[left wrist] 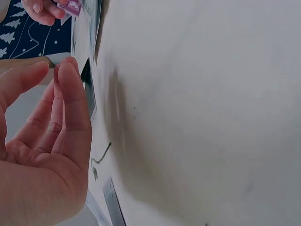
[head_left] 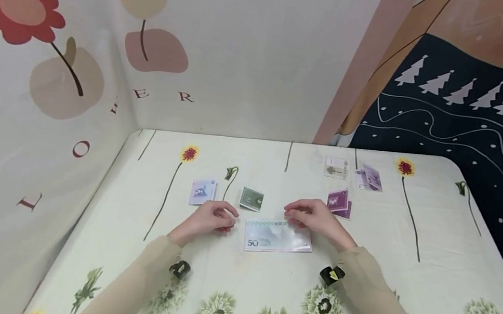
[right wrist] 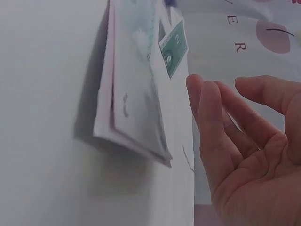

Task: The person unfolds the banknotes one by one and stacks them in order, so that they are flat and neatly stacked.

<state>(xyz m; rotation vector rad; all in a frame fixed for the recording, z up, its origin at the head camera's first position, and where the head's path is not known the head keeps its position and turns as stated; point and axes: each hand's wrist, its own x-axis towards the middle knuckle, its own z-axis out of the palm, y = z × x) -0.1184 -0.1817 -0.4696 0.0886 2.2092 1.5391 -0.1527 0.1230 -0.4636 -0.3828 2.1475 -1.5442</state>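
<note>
A pale blue-green banknote (head_left: 276,238) marked 50 lies on the table between the two hands. Seen from the right wrist, this note (right wrist: 134,80) shows two layers standing slightly apart at the near end. My left hand (head_left: 212,218) hovers just left of it, fingers loosely bent and nothing between them; the left wrist view shows the same hand (left wrist: 51,127) with thumb and fingertips apart. Over the note's upper right corner is my right hand (head_left: 314,220). In the right wrist view that hand (right wrist: 249,136) holds nothing, its thumb separate from the fingers.
Behind the hands lie a folded green note (head_left: 251,199) and a bluish-violet note (head_left: 202,192). Magenta notes (head_left: 338,201) lie just beyond the right hand. Farther back are a grey-brown note (head_left: 336,168) and purple notes (head_left: 370,178). A flowered cloth (head_left: 126,257) covers the table.
</note>
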